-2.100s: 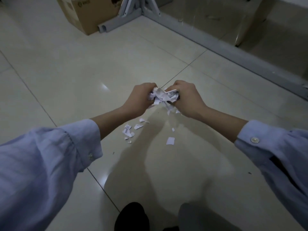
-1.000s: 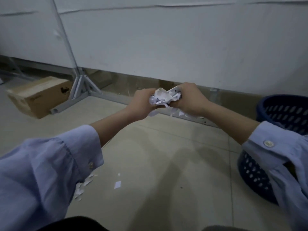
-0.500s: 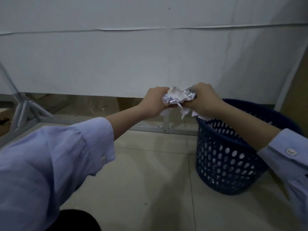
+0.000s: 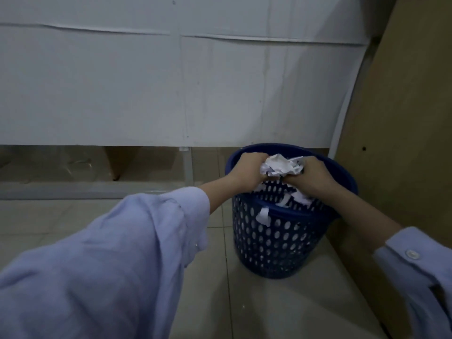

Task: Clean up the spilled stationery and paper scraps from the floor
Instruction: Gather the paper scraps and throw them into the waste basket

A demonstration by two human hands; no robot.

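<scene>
White panel [image 4: 122, 81] spans the far side, cut off at top and left. Brown board [image 4: 403, 118] at right, partly out of frame. Tiled floor [image 4: 269, 309]. Blue perforated bin [image 4: 269, 245] stands on it just beside the board, its right wall hidden by the right arm. Left hand [image 4: 249, 171] and right hand [image 4: 314, 176], both curled, clench one wad of paper scraps [image 4: 281, 165] between them above the bin mouth; fingertips hidden by the wad. Loose scraps [image 4: 300, 199] lie inside the bin. One scrap [image 4: 263, 216] at the near rim: hanging or falling, cannot tell.
</scene>
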